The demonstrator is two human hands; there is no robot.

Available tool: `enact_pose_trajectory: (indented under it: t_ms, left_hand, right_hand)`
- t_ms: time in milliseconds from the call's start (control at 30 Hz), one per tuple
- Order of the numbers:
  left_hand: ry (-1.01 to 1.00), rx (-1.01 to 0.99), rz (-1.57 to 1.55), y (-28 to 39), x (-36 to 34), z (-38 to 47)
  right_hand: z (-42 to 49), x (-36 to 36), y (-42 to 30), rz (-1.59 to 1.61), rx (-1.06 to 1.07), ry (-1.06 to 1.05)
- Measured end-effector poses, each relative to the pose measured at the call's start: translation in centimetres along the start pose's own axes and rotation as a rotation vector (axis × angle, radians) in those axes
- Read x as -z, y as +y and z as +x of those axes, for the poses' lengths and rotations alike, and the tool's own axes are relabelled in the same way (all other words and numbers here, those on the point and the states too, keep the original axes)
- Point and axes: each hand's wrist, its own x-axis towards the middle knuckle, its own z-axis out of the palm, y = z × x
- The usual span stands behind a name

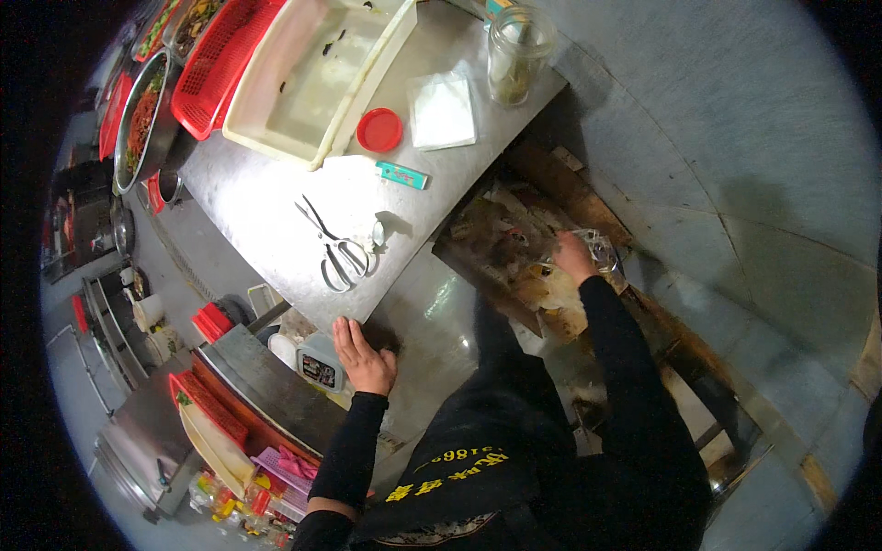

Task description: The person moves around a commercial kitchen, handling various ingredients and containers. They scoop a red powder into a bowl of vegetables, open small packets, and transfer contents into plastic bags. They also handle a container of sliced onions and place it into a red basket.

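Note:
My left hand [366,361] rests its fingers on the near corner of the steel table [269,234], palm down and holding nothing. Low on the right, my right hand [574,257] reaches over a worn cardboard box [561,303] with stained scraps inside. Crumpled clear plastic [599,248] shows at its fingers and seems to be in its grip; the fingertips are blurred. Kitchen scissors [335,251] lie on the table with their blades slightly apart, beside a small whitish crumpled piece [377,233]. Farther up lie a slim green packet [402,175] and a round red lid [380,129].
Toward the table's far side stand a pale plastic tub [317,76] with shallow water and dark bits, a clear packet of white sheets [443,113] and an uncapped jar [520,62]. A red basket [213,76] and steel bowl [142,124] of food stand left.

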Motion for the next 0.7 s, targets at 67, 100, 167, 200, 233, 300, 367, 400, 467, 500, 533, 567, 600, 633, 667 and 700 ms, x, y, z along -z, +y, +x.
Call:
enact_pose_trajectory:
  t_ms: [67,100,167,200,233,300,367,400,467,500,533,567,600,633,667,700]
  left_hand:
    - [0.006,-0.016,-0.009,-0.1,-0.2,-0.1]
    - [0.008,-0.019,-0.012,-0.1,-0.3,-0.1]
    - [0.033,-0.052,0.026,-0.3,-0.5,0.0]
    - [0.046,-0.07,0.046,-0.4,-0.7,0.0]
    - [0.046,-0.063,0.048,-0.5,-0.8,0.1]
    - [0.039,-0.056,0.052,-0.6,-0.9,0.0]
    - [0.03,-0.058,0.041,-0.8,-1.0,0.1]
    - [0.04,-0.067,0.022,-0.8,-1.0,0.0]
    - [0.033,-0.061,0.046,-0.8,-1.0,0.0]
    - [0.031,-0.054,0.048,-0.8,-1.0,0.0]
    - [0.044,-0.057,0.041,-0.7,-1.0,0.1]
    - [0.05,-0.056,0.035,-0.7,-1.0,0.1]
    - [0.057,-0.059,0.029,-0.6,-1.0,0.2]
    - [0.057,-0.057,0.025,-0.6,-1.0,0.2]
    - [0.062,-0.061,0.021,-0.6,-1.0,0.2]
    - [0.062,-0.061,0.017,-0.6,-1.0,0.2]
  right_hand:
    - [1.0,-3.9,-0.2,-0.034,-0.135,-0.242]
    - [1.4,-5.6,-0.9,-0.056,-0.252,-0.368]
    - [1.5,-7.6,-1.7,-0.073,-0.279,-0.4]
    - [1.9,-8.4,-2.2,-0.081,-0.266,-0.385]
    - [2.2,-9.0,-2.8,-0.1,-0.27,-0.379]
    - [3.6,-9.4,-3.7,-0.053,-0.195,-0.223]
    - [5.9,-8.4,-4.5,0.014,-0.328,-0.307]
    - [5.7,-7.3,-4.7,-0.03,-0.215,-0.262]
    - [5.6,-3.0,-5.0,-0.135,-0.043,-0.171]
    - [4.3,-0.7,-5.3,-0.109,0.02,-0.012]
    - [2.2,1.9,-5.5,-0.085,0.084,0.151]
    - [0.1,4.2,-5.9,-0.081,0.094,0.261]
    - [-2.5,6.6,-6.1,-0.051,0.07,0.193]
    - [-5.2,8.9,-6.3,-0.028,0.036,0.115]
    - [-8.0,10.3,-6.9,-0.065,0.018,0.105]
    - [-10.5,11.4,-7.4,-0.086,0.048,0.132]
